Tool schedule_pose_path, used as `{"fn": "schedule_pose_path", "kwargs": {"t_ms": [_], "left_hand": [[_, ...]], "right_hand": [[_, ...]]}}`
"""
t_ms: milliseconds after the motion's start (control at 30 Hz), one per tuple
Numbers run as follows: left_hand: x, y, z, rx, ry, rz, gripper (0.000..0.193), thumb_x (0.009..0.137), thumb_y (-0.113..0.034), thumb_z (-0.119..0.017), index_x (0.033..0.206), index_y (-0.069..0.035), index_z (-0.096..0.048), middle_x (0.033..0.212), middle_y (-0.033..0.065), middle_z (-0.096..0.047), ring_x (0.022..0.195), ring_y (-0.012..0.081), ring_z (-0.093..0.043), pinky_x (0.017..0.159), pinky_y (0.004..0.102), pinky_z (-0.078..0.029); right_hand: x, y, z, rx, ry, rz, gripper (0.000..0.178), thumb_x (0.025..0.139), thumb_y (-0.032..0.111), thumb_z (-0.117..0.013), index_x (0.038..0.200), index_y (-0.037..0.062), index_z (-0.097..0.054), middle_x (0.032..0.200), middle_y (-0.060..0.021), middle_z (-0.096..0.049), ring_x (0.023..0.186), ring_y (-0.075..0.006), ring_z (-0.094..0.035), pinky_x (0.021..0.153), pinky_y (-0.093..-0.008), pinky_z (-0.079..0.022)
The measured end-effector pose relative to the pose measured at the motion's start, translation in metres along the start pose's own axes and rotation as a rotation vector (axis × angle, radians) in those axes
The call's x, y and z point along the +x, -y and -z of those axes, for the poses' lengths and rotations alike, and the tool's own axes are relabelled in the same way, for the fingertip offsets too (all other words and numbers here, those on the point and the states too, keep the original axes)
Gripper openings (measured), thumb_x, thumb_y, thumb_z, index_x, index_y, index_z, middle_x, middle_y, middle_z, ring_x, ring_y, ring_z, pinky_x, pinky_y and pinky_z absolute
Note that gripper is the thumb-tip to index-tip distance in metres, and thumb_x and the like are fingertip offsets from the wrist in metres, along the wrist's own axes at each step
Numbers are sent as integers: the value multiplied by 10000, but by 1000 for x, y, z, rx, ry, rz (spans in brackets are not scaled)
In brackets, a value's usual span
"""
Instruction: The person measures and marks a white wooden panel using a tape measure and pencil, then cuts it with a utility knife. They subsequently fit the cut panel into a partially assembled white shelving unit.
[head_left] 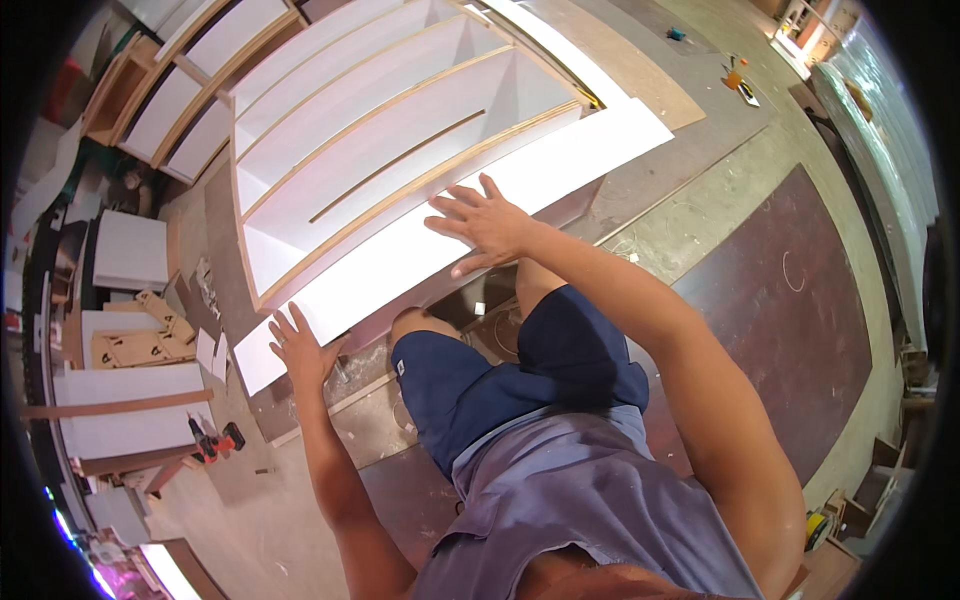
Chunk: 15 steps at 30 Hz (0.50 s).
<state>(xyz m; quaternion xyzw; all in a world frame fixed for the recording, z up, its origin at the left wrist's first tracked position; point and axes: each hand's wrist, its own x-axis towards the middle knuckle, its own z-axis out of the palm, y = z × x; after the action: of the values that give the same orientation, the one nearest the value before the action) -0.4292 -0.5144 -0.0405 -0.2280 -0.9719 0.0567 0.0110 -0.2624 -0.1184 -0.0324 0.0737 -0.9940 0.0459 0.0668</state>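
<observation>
A long white board (572, 178) lies in front of me along the near side of a white shelf carcass (262, 194) with raw wood edges and several dividers. My left hand (301, 350) rests on the board near its left end, its fingers stretched out. Farther right along the board, my right hand (482, 224) lies with its fingers spread. Neither hand grips anything. Beneath the right palm, the board's near edge is partly hidden.
A red and black cordless drill (214, 439) stands on the floor at left, near white panels (130, 400). Brown boards (775, 300) cover the floor at right. Small tools (742, 86) lie at the far right. More cabinet frames (185, 105) stand at the far left.
</observation>
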Motion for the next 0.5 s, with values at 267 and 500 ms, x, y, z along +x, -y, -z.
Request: {"fn": "schedule_pose_path", "kwargs": {"t_ms": [267,500], "left_hand": [[5,-44,-3,-212,-133,-229,1065,742,-679,-749,1584,-159,-356,1628,257,-266,1514,485,-181,1166,717,-118],[9,-145,0,-266,-221,-265,986,722,-691,-742,1515,-178,-459,1578,187,-369,1492,438,-262,1161,717,-166]], "right_hand": [[-7,-12,-4,-53,-24,-40,690,924,232,-579,1573,284,-351,1643,-92,-325,1478,-393,-345,1116,-740,-266],[-62,-77,33,-144,128,-258,875,811,309,-799,1568,307,-360,1657,-74,-292,1485,-401,-312,1187,-653,-235]]}}
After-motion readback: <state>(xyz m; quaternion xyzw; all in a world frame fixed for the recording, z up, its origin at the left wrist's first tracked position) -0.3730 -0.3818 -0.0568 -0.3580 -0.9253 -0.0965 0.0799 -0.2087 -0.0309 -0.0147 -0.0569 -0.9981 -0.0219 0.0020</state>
